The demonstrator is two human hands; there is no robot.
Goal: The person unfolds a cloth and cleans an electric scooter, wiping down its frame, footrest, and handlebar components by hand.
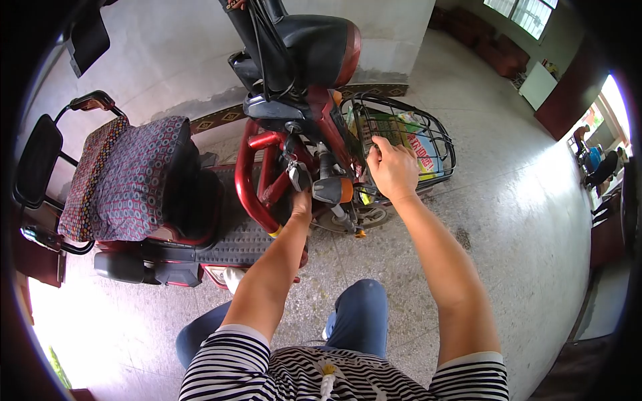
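Observation:
A red electric vehicle (249, 175) stands in front of me, with a black wire basket (449, 150) at its front holding colourful packages (422, 150). My left hand (302, 202) is at the front of the vehicle, beside the red tube and below a silver and black part; its fingers are hidden behind that part. My right hand (393, 167) is at the near side of the basket, thumb and fingers bent together near the rim. Whatever it may hold is too small to make out. Between my hands sits an orange and grey lamp (334, 190).
A seat with patterned cushions (137, 177) is on the left, with a black-padded rail (38, 160). A wall (167, 53) stands behind the vehicle. Speckled floor (495, 200) extends right, towards a dark red door (568, 93) and a white board (537, 85).

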